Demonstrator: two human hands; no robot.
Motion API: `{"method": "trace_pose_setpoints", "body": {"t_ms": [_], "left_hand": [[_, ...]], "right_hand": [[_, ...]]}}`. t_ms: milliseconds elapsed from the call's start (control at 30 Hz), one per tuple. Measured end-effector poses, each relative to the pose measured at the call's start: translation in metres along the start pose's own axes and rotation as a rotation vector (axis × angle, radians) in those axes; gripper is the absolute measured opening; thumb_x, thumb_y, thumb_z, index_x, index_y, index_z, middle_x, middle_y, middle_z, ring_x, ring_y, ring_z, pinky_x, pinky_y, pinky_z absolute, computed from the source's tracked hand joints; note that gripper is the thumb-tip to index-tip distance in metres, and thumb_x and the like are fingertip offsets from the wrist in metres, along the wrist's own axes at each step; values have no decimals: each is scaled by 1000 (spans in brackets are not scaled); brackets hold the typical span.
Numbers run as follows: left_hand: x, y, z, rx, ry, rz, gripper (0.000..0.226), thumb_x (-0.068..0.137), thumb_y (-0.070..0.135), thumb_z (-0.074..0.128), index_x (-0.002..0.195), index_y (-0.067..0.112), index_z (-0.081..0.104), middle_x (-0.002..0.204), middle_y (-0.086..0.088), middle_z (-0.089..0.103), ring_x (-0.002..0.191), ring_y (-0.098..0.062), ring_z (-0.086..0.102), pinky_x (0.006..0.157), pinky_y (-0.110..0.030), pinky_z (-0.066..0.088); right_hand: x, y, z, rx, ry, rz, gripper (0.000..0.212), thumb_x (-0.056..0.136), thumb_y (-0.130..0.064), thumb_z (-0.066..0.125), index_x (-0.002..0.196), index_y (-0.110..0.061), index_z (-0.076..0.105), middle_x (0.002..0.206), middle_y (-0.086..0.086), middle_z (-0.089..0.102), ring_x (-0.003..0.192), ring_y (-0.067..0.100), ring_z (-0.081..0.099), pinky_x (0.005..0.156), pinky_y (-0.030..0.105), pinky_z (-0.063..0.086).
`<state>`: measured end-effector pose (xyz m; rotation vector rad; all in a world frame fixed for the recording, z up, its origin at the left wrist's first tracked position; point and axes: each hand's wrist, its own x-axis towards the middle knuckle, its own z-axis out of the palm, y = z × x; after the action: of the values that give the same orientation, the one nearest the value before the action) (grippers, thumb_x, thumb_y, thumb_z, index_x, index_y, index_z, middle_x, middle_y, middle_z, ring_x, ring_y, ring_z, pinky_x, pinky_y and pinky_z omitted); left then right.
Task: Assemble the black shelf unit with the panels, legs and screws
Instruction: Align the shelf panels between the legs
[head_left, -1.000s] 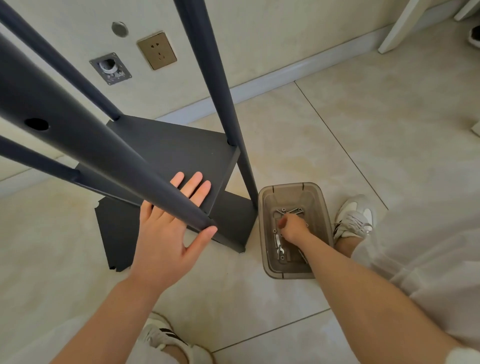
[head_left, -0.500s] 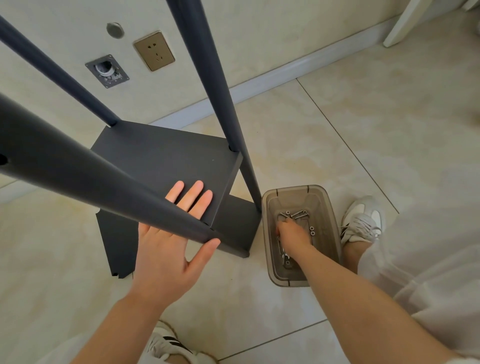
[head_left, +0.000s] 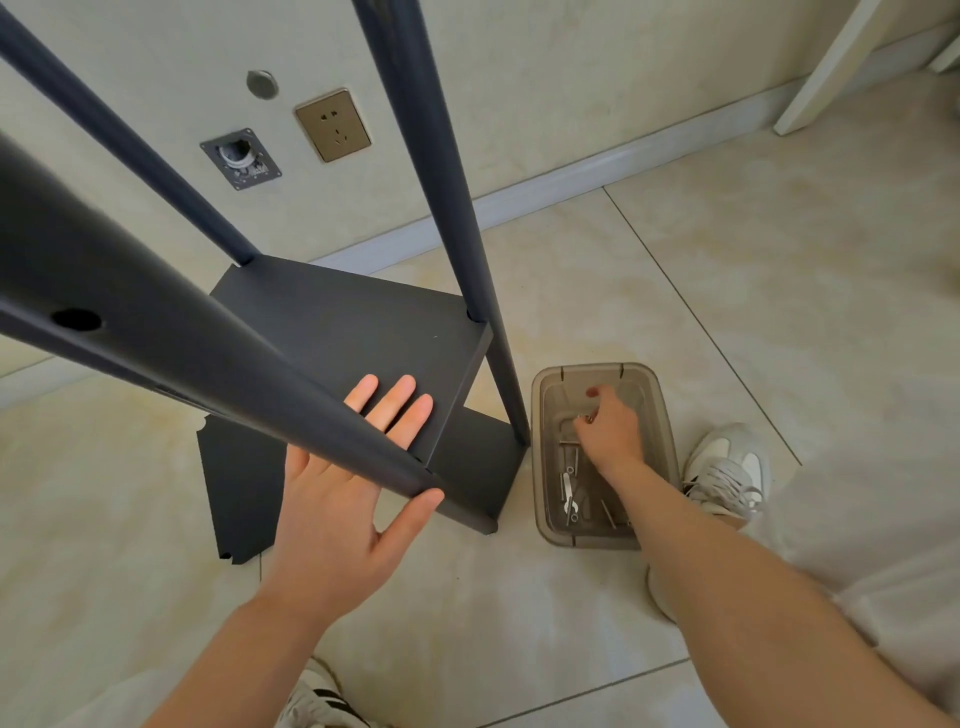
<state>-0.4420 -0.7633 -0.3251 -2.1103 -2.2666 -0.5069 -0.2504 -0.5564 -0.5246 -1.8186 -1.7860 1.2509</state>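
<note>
Head view: the left hand (head_left: 337, 499) lies flat, fingers straight, on the black shelf unit (head_left: 363, 332), behind its nearest leg (head_left: 208, 364). Beside the unit on the floor, the right hand (head_left: 610, 431) reaches into a plastic bin (head_left: 592, 370), its fingers curled among screws (head_left: 569, 488); whether it holds one cannot be told.

Matt black on glossy floor tile (head_left: 753, 270)
Panel (head_left: 337, 332) and legs (head_left: 434, 182) look matt, perhaps painted metal; bin (head_left: 597, 376) translucent plastic; screws (head_left: 569, 483) bright metal.
</note>
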Motion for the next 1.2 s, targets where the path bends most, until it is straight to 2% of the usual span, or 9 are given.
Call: {"method": "trace_pose_setpoints", "body": {"t_ms": [100, 233, 367, 567, 700, 833, 933, 1033, 1200], "left_hand": [[2, 1, 0, 8, 0, -5, 63, 98, 68, 28, 153, 37, 27, 160, 13, 28, 151, -15, 22, 119, -51, 18], [4, 3, 2, -2, 21, -8, 63, 98, 68, 28, 154, 42, 23, 160, 17, 25, 152, -12, 20, 120, -47, 15], [6, 5, 2, -26, 40, -18, 63, 99, 69, 28, 154, 38, 26, 159, 12, 32, 151, -16, 24, 120, -49, 18], [10, 9, 0, -24, 66, -16, 61, 99, 67, 32, 152, 36, 32, 158, 9, 37, 150, -12, 25, 123, -36, 11], [10, 8, -5, -3, 27, -6, 65, 99, 69, 30, 154, 36, 29, 159, 13, 29, 149, 6, 6, 123, -24, -1], [11, 8, -11, 25, -43, -22, 68, 96, 75, 21, 154, 40, 13, 159, 16, 21, 148, 2, 3, 120, -37, 7], [12, 14, -17, 10, -110, -58, 71, 91, 80, 10, 152, 42, 12, 159, 20, 12, 150, -6, 4, 123, -44, 5], [12, 18, -21, -3, -127, -100, 74, 86, 82, 1, 151, 47, 11, 157, 26, 6, 153, -8, 5, 124, -41, -5], [15, 13, -32, -24, -150, -131, 81, 78, 86, -9, 150, 52, 8, 158, 29, 3, 153, -4, 2, 125, -40, -6]], "right_hand": [[21, -21, -14, 22, 33, -64, 48, 94, -8, 56, 140, -17, 47, 88, 7, 64, 63, 12, 58, 52, 20, 43], [33, -53, -29, 75, 139, -79, 24, 98, -11, 55, 118, -5, 65, 106, 7, 68, 79, 12, 57, 71, 21, 45], [7, -74, -23, 327, 177, -82, 14, 97, -16, 59, 108, -12, 66, 99, 1, 66, 89, 13, 62, 81, 25, 52], [-74, -94, 2, 575, 236, -21, 14, 100, -26, 54, 91, -15, 57, 79, -5, 57, 73, 6, 54, 65, 15, 40], [-124, -100, 21, 685, 144, -17, 18, 103, -29, 46, 90, -20, 54, 73, -3, 63, 67, 9, 60, 67, 19, 50], [-154, -107, 29, 639, -56, -75, 24, 106, -24, 38, 87, -18, 51, 62, -16, 63, 65, 1, 62, 74, 24, 51], [-161, -115, 29, 586, -163, -107, 28, 106, -20, 35, 87, -7, 49, 72, 5, 57, 67, 17, 61, 61, 28, 51], [-160, -124, 26, 542, -185, -99, 25, 107, -16, 32, 91, -3, 47, 74, 11, 56, 55, 13, 61, 52, 23, 49], [-165, -138, 21, 427, -172, -166, 21, 105, -15, 34, 87, -11, 43, 81, 18, 58, 69, 36, 67, 63, 50, 58]]}}
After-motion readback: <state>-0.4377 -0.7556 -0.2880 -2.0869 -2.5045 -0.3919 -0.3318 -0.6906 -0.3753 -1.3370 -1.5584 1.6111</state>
